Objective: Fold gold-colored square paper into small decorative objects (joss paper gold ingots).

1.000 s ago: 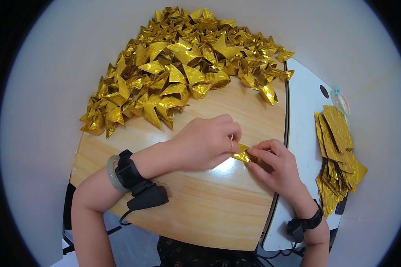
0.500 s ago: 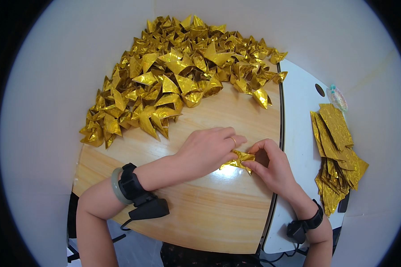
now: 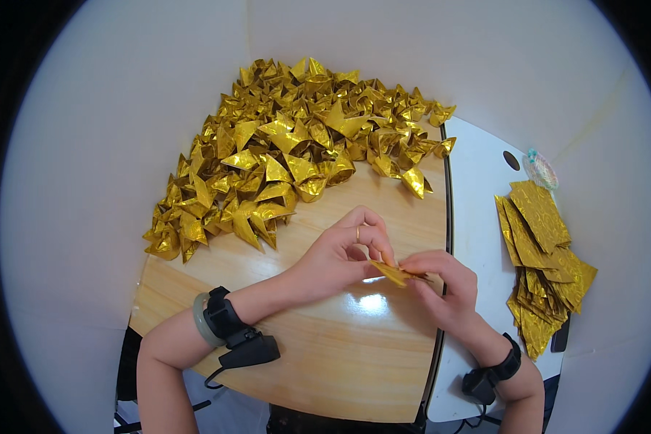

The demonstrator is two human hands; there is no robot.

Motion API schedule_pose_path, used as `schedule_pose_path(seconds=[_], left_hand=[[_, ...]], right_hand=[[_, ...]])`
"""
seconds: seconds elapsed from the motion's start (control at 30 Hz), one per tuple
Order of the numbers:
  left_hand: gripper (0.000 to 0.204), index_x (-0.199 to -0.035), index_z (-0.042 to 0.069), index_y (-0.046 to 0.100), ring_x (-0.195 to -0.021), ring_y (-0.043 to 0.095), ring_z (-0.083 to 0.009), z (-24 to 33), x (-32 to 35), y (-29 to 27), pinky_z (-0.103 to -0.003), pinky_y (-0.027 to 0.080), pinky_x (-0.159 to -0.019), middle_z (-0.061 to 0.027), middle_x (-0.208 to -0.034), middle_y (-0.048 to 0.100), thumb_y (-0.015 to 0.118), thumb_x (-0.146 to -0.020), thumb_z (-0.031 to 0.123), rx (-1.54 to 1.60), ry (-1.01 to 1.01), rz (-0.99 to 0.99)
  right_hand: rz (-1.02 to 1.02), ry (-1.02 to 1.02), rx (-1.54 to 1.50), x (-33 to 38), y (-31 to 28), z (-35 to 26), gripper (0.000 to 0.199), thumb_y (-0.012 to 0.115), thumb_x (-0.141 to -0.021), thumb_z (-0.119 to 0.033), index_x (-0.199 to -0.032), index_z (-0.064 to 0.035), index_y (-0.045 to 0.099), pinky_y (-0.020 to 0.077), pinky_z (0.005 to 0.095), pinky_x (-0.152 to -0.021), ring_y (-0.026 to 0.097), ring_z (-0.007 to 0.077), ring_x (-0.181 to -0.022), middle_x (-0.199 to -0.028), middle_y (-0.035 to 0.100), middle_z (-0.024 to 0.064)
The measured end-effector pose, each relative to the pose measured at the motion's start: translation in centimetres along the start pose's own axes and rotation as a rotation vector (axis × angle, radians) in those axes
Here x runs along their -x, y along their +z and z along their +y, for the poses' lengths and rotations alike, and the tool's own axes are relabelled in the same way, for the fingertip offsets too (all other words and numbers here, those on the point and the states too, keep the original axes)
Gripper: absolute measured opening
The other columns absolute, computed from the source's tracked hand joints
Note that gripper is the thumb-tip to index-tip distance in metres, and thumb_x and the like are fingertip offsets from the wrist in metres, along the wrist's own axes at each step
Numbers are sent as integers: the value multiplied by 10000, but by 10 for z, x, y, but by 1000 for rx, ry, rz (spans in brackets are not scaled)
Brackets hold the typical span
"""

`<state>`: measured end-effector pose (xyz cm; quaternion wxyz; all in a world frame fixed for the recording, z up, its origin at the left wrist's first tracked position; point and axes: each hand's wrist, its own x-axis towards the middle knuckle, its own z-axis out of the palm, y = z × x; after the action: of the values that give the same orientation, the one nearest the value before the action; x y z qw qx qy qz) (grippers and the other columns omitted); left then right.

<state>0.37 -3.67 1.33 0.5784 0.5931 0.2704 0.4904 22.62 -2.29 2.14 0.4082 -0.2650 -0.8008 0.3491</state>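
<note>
A partly folded piece of gold foil paper (image 3: 389, 273) is held between both hands, just over the wooden tabletop. My left hand (image 3: 346, 249), with a ring on one finger, pinches its left end between thumb and fingers. The right end sits in the closed fingers of my right hand (image 3: 445, 286), which hide part of it. Beyond the hands spreads a large heap of folded gold paper ingots (image 3: 282, 155), their pointed ends sticking up.
At the right, a stack of flat gold paper sheets (image 3: 546, 249) lies on a white table (image 3: 477, 188) beside the wooden tabletop (image 3: 282, 369). A small clear, iridescent item (image 3: 541, 170) rests behind the sheets. White walls enclose the tables. Black straps with small boxes circle both wrists.
The gold paper has been turned and now appears flatter and narrower. My left hand has rolled so that its thumb side shows. The whole view has shifted a little.
</note>
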Motion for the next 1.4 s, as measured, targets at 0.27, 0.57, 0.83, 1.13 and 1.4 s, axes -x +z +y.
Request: schedule_pose_path(seconds=[0.27,0.57,0.83,1.13,1.4], left_hand=[[291,-921,159,743,-1025,504,-246,0,2,-16,-346,443,-878,-46,-1026,548,644,-732,-39,-1044,216,-67],[225,-929,206,771,-990,479,-264,-3,8,-13,-342,439,-848,-22,-1053,563,751,-725,112,-1095,174,-41],[176,-890,132,766,-1005,511,-254,0,8,-9,-345,482,-823,-62,-1089,550,716,-734,66,-914,71,-98],[200,-921,109,748,-892,536,-213,-5,8,-9,-304,484,-747,-73,-1055,561,690,-778,-19,-853,137,-56],[256,-1005,129,726,-829,563,-205,-8,7,-14,-308,486,-722,-72,-1028,554,665,-799,-11,-893,156,-130]], right_hand=[[-227,-508,826,-7,-7,-3,295,677,-648,-62,-943,-55,678,523,274,-673,628,194,-821,-919,670,41],[-378,-199,318,-10,-26,15,284,699,-691,19,-950,-96,712,536,313,-733,620,213,-841,-915,677,8],[-437,-126,257,-6,-21,15,280,698,-712,6,-969,-105,682,520,330,-757,604,235,-873,-929,649,25],[-420,0,257,-9,-11,12,165,712,-803,-87,-959,-97,658,501,333,-713,592,247,-849,-875,612,42],[-298,433,130,-12,0,4,319,735,-815,-122,-1063,-65,544,488,291,-623,585,163,-672,-828,584,38]])
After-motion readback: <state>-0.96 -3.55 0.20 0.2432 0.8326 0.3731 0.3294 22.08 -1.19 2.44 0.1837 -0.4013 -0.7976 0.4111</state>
